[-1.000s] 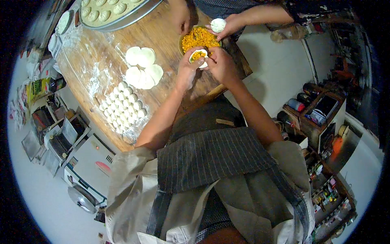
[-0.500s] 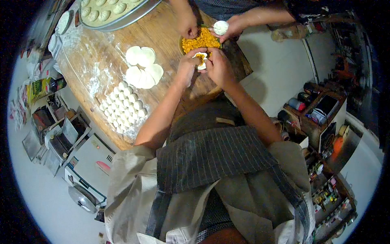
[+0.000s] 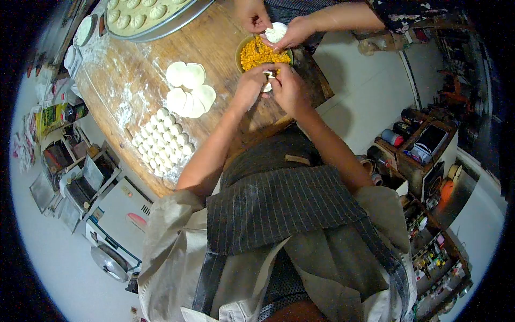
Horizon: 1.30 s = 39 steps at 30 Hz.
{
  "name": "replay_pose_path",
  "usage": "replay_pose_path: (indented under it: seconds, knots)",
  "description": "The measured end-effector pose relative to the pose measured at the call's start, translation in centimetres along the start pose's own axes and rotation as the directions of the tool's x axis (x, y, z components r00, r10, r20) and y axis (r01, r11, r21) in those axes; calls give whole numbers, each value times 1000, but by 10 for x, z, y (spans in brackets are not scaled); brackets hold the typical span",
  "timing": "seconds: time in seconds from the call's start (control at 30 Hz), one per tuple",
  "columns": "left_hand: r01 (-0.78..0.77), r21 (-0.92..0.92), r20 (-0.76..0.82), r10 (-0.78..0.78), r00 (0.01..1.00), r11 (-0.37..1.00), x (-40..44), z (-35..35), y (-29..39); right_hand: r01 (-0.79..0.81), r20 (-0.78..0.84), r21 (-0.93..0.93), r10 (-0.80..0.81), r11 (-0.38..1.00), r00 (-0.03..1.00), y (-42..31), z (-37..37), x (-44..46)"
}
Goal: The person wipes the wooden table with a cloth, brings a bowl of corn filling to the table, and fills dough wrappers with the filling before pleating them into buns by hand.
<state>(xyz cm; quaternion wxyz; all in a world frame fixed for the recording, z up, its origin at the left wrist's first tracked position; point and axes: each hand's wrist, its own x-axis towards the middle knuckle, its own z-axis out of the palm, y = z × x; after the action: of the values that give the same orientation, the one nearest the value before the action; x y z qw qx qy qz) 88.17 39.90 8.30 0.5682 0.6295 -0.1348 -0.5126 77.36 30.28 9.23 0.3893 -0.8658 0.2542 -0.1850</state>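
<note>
Between my hands is a small white dough bun [image 3: 268, 86], its edges gathered so that little of the orange filling shows. My left hand [image 3: 250, 88] is closed around its left side, and the fingers of my right hand [image 3: 289, 88] pinch it from the right. Just beyond them a bowl of orange-yellow filling [image 3: 257, 53] sits at the table's edge. Flat round dough wrappers [image 3: 185, 102] lie overlapping to my left. Nearer to me on that side are rows of small dough pieces [image 3: 163, 140].
Across the bowl, a co-worker's hands [image 3: 298, 33] hold another white bun [image 3: 276, 33]. A round metal tray [image 3: 177, 24] of pleated buns stands at the far left of the floury wooden table [image 3: 139, 70]. Shelves with clutter [image 3: 429, 252] are at right, a white appliance [image 3: 120, 214] at left.
My fingers have drawn the wrapper's edges together, covering most of the filling. The co-worker's left-side hand has come out of the bowl to the bun, which moved slightly left.
</note>
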Motion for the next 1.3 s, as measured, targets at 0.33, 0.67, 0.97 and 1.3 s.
replay_pose_path:
  seconds: [0.33,0.67,0.97,1.3]
  knots:
    - [-102,-325,-233,25,972,940,-4,19,-3,-122,35,-86,125,989,992,-10,-10,7]
    - [-203,-145,-250,162,954,968,-6,19,3,-71,-32,-102,68,992,997,-12,-2,3]
    - [-309,291,-225,378,898,906,0,12,-15,-104,-49,-77,100,992,994,-15,2,-5]
    - [-182,226,-214,231,949,957,-4,14,-15,-24,10,-108,26,994,1000,-2,-1,-3]
